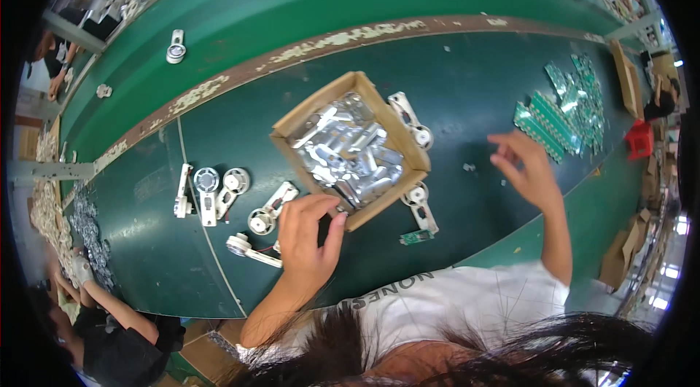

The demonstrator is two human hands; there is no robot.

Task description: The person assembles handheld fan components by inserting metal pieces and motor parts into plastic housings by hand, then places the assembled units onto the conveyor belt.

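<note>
My left hand [310, 237] is at the near left corner of an open cardboard box [313, 104], thumb and forefinger pinched together at its rim. What lies between the fingertips is too small to make out. Shiny silver metal pieces [346, 143] fill the box. My right hand [526, 172] hovers over the table on the right, empty, thumb and forefinger apart. Nearest to it are long green circuit boards [539, 130]. Close by the box's right side lie two white arm-shaped parts with round ends, one upper [402, 108] and one lower [424, 213].
Several more white parts [207, 194] lie left of the box. A small green board [416, 237] lies near the table's front edge. Beyond a worn ledge [321, 42] runs a green belt [255, 8] carrying scattered parts. A co-worker's arm [117, 303] reaches in at lower left.
</note>
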